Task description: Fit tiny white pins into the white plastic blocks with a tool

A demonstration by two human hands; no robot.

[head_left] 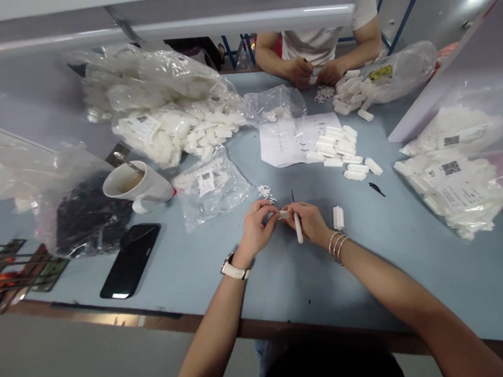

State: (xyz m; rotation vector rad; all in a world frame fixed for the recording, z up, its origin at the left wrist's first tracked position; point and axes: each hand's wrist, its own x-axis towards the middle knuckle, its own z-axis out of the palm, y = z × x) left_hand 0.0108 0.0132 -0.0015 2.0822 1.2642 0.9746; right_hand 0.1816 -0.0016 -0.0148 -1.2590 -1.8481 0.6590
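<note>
My left hand (257, 230) pinches one end of a small white plastic piece (284, 214) above the blue table. At its other end, the fingers of my right hand (310, 223) are closed around a slim tool with a white handle (299, 229) and a thin dark shaft pointing away from me. Whether the right fingertips also grip the piece is hard to tell. Just beyond my left hand lies a small heap of tiny white pellet-like parts (266, 193). To the right of my right hand rests a white block-shaped plastic piece (338, 217).
Several white plastic pieces (335, 144) lie by a printed sheet (283, 145). Bags of white parts (177, 127) stand behind, with more bags (455, 178) at right. A mug (140, 185) and phone (130, 260) are left. Across the table, a co-worker's hands (332, 73) handle similar parts.
</note>
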